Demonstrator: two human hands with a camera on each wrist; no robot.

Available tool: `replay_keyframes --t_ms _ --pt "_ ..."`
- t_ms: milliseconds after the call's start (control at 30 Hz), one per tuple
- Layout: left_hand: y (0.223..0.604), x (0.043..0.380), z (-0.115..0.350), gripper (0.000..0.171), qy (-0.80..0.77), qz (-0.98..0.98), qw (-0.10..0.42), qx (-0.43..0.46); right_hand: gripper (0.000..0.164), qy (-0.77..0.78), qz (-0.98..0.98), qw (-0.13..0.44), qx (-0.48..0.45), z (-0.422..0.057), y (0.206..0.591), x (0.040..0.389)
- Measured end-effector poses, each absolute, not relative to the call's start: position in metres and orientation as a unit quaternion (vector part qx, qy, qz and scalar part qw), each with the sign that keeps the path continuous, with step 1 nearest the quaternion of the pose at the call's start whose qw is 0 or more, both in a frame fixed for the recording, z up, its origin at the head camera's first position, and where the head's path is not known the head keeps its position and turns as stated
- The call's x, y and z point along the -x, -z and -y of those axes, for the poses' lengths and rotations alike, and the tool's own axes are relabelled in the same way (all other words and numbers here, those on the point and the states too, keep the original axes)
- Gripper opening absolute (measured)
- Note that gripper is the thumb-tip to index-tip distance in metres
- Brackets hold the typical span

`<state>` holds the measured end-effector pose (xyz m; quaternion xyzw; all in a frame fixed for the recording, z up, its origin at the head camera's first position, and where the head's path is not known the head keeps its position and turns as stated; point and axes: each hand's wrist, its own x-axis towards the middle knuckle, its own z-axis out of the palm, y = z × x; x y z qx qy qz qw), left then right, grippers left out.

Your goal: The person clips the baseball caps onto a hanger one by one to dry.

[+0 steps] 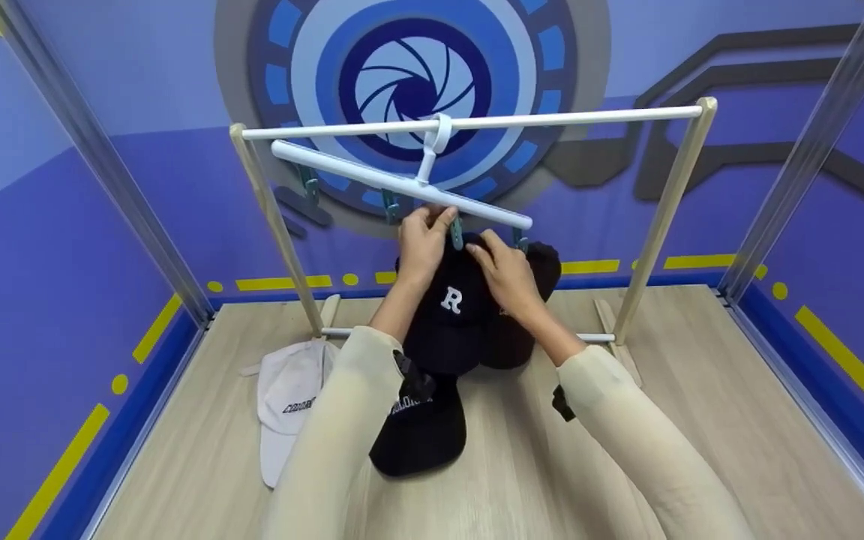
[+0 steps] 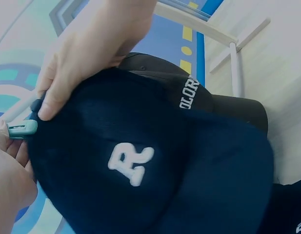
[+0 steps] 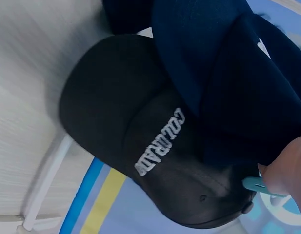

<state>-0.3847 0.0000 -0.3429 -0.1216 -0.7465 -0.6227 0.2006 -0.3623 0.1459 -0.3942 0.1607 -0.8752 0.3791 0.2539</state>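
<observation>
1. The left hand (image 1: 423, 244) pinched a green clip (image 1: 457, 232) on the white hanger (image 1: 357, 171); whether the clip gripped fabric could not be told.
2. The right hand (image 1: 507, 274) pinched the top edge of the dark cap marked R (image 1: 451, 345), which was held up just below the hanger, brim down.
3. Behind it hung a Colorado cap (image 3: 101, 92), beneath the hanger's lower end.
4. A white cap (image 1: 282, 382) and another black cap (image 1: 428, 442) lay on the table (image 1: 507, 465).

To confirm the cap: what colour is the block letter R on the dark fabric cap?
The block letter R is white, clearest in the left wrist view.
</observation>
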Motion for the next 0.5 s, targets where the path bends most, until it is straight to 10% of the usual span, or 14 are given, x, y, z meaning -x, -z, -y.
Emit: replay_keyframes --t_ms 500 --pt "0.347 0.3837 -0.0064 0.027 0.629 0.737 0.211 0.127 0.028 -0.377 0.876 0.263 -0.143 -0.1515 0.3902 0.3621"
